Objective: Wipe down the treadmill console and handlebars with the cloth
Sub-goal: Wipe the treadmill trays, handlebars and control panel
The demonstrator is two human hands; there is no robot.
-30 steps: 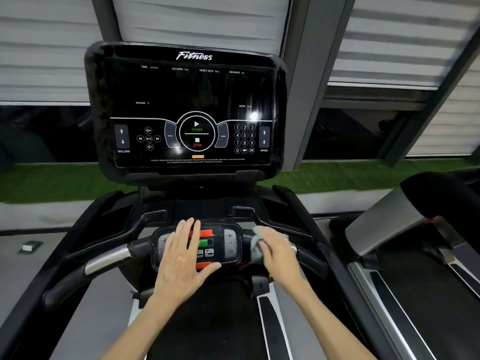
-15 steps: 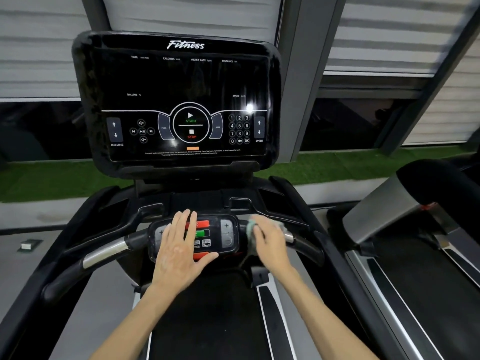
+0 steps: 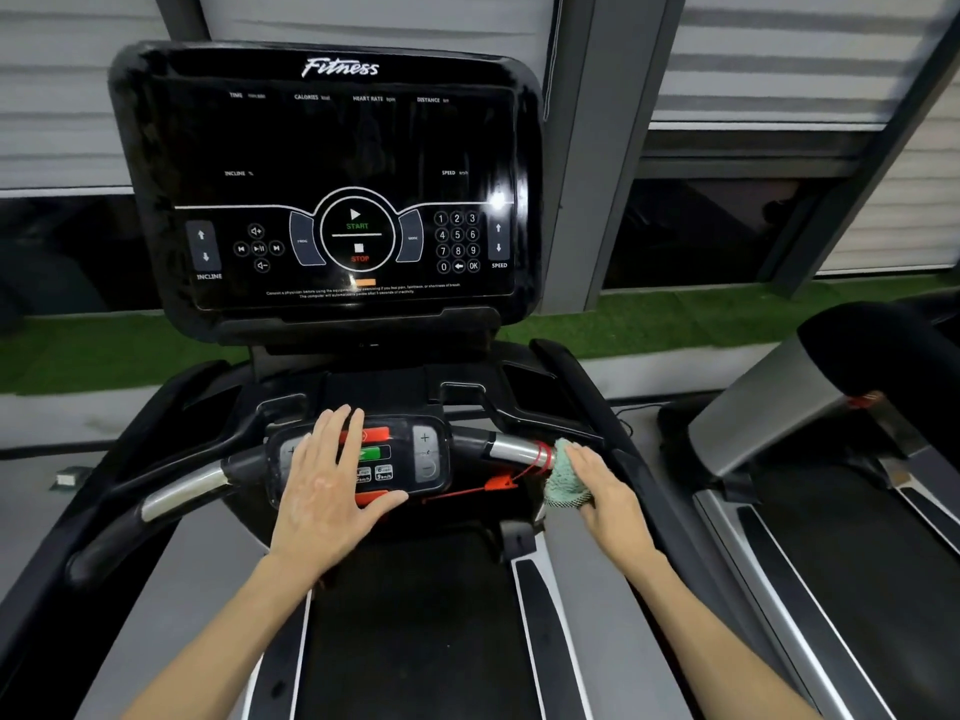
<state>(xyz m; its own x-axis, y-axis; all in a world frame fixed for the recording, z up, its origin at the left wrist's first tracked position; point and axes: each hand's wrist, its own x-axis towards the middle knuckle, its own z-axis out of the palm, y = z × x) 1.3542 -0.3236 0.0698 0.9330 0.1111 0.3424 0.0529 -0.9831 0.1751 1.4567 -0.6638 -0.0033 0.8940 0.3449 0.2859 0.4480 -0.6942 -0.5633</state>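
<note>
My left hand (image 3: 332,491) lies flat, fingers straight, on the control panel (image 3: 415,459); my right hand (image 3: 605,485) grips the green cloth (image 3: 563,483) against the right handlebar (image 3: 514,449).

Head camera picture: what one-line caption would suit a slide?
Right hand holds a green cloth against the right handlebar; left hand rests flat on the keypad.

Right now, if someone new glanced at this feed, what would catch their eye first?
The big black console screen with its START and STOP circle fills the upper middle. Below it, the left hand lies flat on the control pad, while the right hand holds a green cloth against the right handlebar, beside a red cord.
</note>
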